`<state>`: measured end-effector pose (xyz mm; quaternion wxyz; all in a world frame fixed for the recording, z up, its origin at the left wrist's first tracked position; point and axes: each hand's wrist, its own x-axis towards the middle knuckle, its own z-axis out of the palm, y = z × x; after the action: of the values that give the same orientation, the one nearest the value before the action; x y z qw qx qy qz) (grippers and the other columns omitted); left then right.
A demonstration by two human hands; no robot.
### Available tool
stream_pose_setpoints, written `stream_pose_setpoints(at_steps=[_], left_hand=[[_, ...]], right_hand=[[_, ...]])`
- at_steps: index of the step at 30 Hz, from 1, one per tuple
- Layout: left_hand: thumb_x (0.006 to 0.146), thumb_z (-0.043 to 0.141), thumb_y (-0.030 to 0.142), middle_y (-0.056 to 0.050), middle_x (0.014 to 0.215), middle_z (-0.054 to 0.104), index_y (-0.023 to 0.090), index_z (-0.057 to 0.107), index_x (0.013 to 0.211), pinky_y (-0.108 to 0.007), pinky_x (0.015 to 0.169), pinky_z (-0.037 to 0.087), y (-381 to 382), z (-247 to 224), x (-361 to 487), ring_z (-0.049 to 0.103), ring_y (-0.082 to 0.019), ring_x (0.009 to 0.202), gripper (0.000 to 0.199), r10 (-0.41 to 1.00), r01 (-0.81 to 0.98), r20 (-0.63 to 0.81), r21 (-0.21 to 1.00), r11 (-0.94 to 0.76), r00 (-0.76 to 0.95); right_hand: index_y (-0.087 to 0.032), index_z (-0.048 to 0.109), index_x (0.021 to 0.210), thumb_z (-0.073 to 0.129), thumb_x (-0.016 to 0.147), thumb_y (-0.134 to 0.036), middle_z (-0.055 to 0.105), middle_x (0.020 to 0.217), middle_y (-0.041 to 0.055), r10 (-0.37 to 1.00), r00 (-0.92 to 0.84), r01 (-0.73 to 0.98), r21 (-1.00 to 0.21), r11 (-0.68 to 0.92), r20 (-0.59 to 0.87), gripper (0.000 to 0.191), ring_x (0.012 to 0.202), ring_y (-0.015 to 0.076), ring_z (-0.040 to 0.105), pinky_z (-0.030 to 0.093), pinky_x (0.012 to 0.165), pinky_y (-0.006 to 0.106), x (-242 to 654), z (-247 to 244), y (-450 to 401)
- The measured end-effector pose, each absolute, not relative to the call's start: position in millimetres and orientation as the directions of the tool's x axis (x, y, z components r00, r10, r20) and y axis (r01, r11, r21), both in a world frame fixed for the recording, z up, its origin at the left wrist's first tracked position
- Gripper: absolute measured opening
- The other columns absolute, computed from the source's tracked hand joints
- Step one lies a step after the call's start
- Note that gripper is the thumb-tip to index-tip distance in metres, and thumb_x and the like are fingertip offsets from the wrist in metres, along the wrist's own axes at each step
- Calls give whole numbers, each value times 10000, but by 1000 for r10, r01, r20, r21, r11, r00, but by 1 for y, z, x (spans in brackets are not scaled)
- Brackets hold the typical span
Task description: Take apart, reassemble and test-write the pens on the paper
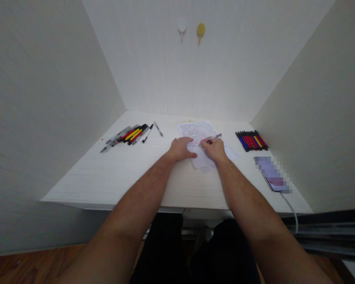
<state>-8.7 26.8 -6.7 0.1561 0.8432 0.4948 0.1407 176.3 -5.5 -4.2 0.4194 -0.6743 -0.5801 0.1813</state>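
A sheet of paper [205, 161] covered in lines of handwriting lies on the white desk, with other sheets under it. My left hand [182, 149] rests on the paper's left edge, thumb and fingers spread apart. In my right hand [214, 148] a pen [217, 137] is gripped, its back end pointing up to the right and its tip down at the writing. The fingers partly cover the pen's front end.
A loose heap of pens [130, 136] lies on the left, with two single pens [158, 129] beside it. At the right, a row of pens [252, 141] sits above a phone [272, 173] with a white cable [292, 211]. Walls enclose the desk [112, 179].
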Motion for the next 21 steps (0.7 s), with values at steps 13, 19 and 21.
stream_pose_setpoints(at_steps=[13, 19, 21], left_hand=[[646, 746, 613, -80, 1504, 479, 258, 504, 1398, -423, 1184, 232, 26, -5, -9, 409, -291, 1399, 866, 882, 799, 66, 396, -452, 467], [669, 730, 601, -78, 1515, 465, 262, 490, 1406, -445, 1188, 224, 24, -4, -10, 405, -294, 1401, 846, 879, 792, 60, 408, -453, 472], [679, 724, 597, -84, 1519, 458, 251, 480, 1414, -468, 1194, 205, 23, -3, -10, 396, -299, 1406, 848, 877, 790, 57, 410, -456, 477]], right_hand=[[-163, 687, 831, 603, 691, -306, 693, 691, 44, 841, 456, 578, -815, -30, 293, 217, 654, 183, 630, 474, 666, 275, 184, -10, 0], [-195, 568, 843, 690, 620, -284, 581, 569, -51, 811, 554, 208, -974, 86, 190, 270, 453, 129, 537, 430, 448, 240, 192, -10, 4], [-198, 557, 840, 693, 632, -277, 601, 591, -44, 831, 544, 48, -993, 112, 120, 261, 460, 120, 550, 409, 414, 218, 192, -6, 3]])
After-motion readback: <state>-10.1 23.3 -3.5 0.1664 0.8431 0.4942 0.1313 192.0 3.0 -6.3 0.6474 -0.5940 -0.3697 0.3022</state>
